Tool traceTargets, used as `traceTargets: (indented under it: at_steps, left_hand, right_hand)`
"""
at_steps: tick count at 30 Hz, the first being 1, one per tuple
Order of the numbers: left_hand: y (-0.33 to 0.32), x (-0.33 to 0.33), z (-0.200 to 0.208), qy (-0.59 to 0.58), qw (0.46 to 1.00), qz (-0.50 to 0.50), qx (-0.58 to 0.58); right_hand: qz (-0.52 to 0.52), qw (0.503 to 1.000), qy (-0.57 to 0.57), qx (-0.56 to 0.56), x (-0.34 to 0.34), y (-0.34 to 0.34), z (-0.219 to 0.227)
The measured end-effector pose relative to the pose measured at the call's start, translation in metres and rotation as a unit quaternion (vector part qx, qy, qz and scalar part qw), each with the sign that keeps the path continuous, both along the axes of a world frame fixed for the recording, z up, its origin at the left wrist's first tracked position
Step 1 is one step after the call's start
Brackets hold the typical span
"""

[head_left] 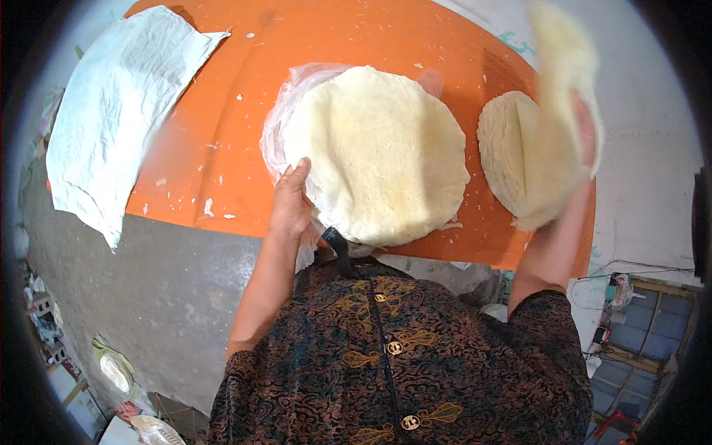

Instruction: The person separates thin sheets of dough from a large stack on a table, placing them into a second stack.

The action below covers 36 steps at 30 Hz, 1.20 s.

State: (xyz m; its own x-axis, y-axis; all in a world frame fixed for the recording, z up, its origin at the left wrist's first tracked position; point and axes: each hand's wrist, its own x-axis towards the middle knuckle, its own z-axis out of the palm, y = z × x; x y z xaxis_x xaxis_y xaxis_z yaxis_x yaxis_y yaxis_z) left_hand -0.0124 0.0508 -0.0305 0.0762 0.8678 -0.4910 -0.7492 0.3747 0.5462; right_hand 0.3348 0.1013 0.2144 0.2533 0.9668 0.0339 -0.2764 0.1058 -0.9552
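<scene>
A stack of large round pale flatbreads [382, 156] lies at the table's middle, with a crumpled clear plastic bag [276, 126] showing beneath its left side. At the stack's lower left edge is my left hand [291, 202], thumb up against the rim and the other fingers mostly hidden by the bread and plastic. On the right, my right hand [584, 133] grips a limp single flatbread [560, 81], blurred by motion. This bread hangs down over a second, folded-looking pile of flatbreads [504, 144] and partly covers it.
The orange table [222, 148] is dotted with white flakes. A pale cloth [111, 111] drapes over its left end. A white wall [638, 170] stands close on the right. Grey floor [178, 297] shows at the near left, with household items along the far left rim.
</scene>
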Motion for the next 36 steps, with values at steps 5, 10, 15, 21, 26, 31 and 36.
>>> traceTargets:
  at_steps: [5,10,15,21,26,31,36]
  left_hand:
    - [0.001,0.000,0.011,-0.084,0.996,0.001,-0.005]
    - [0.003,0.004,0.012,-0.016,1.000,0.012,-0.015]
    - [0.006,0.017,0.031,0.055,0.999,0.000,0.001]
    - [0.008,0.019,0.028,0.087,0.996,-0.019,0.001]
    - [0.009,0.019,0.031,0.138,0.990,-0.026,0.013]
    - [0.008,0.003,0.035,0.107,0.988,0.013,-0.114]
    - [0.017,0.005,-0.013,0.122,0.986,0.037,-0.108]
  right_hand:
    - [0.201,0.839,-0.501,-0.062,-0.113,0.017,-0.142]
    - [0.226,0.757,-0.611,-0.044,-0.199,-0.003,-0.195]
    - [0.243,0.839,-0.485,-0.051,-0.184,-0.001,-0.212]
    - [0.267,0.882,-0.363,-0.138,-0.188,-0.002,-0.204]
    - [0.229,0.806,-0.527,-0.143,-0.200,0.000,-0.181]
    - [0.211,0.938,-0.178,-0.207,-0.149,0.001,-0.182]
    - [0.047,0.979,-0.006,-0.200,-0.040,-0.014,-0.136]
